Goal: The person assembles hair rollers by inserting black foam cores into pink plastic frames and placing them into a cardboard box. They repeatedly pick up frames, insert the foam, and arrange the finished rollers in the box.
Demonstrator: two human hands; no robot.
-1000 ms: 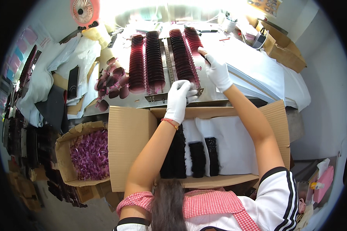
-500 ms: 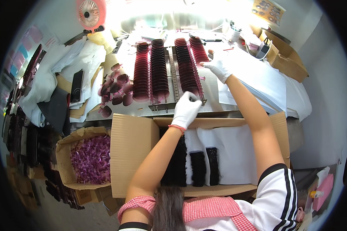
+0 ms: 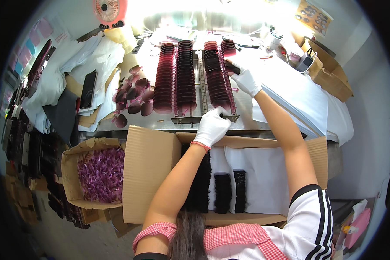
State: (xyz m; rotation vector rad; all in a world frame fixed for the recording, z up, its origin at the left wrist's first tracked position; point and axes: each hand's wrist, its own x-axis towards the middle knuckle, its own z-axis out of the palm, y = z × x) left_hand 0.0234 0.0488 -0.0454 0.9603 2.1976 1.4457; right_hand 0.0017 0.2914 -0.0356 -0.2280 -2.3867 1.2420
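Observation:
A metal rack (image 3: 200, 82) on the bench holds long rows of dark red and near-black tinted lenses (image 3: 186, 73) along pink toothed strips. My left hand (image 3: 214, 126), in a white glove, is closed at the rack's near end; a dark bit shows at its fingertips, too covered to name. Beside the rack's right side, my gloved right hand (image 3: 247, 81) grips a few dark lenses (image 3: 232, 67) between thumb and fingers. Above it, a short row of red lenses (image 3: 228, 47) remains at the far right of the rack.
Loose tinted lenses (image 3: 134, 93) lie left of the rack. A cardboard box (image 3: 151, 173) with white sheets and black pieces stands before me, beside a smaller carton (image 3: 71, 173) of purple plastic bits (image 3: 100, 175). Paper stacks (image 3: 294, 102), a phone (image 3: 88, 89) and a pink fan (image 3: 110, 11) surround the bench.
The far-right row of lenses has become shorter, and my right hand now holds dark lenses. My left hand stays at the rack's near end. The whole view has shifted slightly.

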